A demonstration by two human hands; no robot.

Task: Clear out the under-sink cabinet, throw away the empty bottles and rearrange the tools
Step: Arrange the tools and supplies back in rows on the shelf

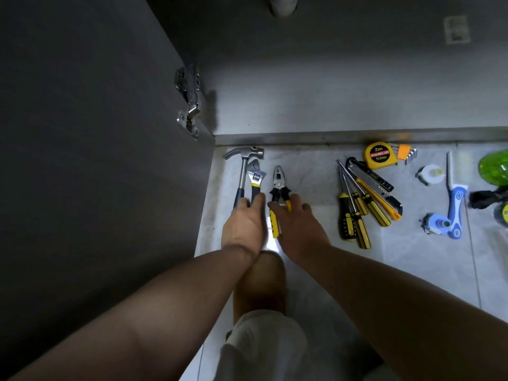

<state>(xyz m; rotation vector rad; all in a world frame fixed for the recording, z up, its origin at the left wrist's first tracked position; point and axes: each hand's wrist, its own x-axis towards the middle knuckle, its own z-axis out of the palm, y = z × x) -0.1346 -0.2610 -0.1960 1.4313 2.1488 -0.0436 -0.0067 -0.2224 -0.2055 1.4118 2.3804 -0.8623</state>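
Observation:
Tools lie on the pale floor tiles in front of the open cabinet. A claw hammer point(243, 160) and an adjustable wrench point(255, 174) lie side by side at the left. My left hand point(244, 224) rests over their handles, fingers curled on them. Black-and-yellow pliers point(279, 185) lie just to the right, and my right hand point(298, 229) has its fingers on the pliers' handles. Further right are several yellow-handled screwdrivers point(357, 210), a utility knife point(382, 196), a yellow tape measure point(380, 155) and orange-held hex keys point(405, 152).
The cabinet floor point(330, 105) sits behind a metal sill, with a white drain pipe point(283, 4) at the top. The open grey door point(82, 133) with its hinge point(189, 100) stands at the left. A blue brush point(456, 204), a green bottle point(494, 166) and small fittings lie at the right.

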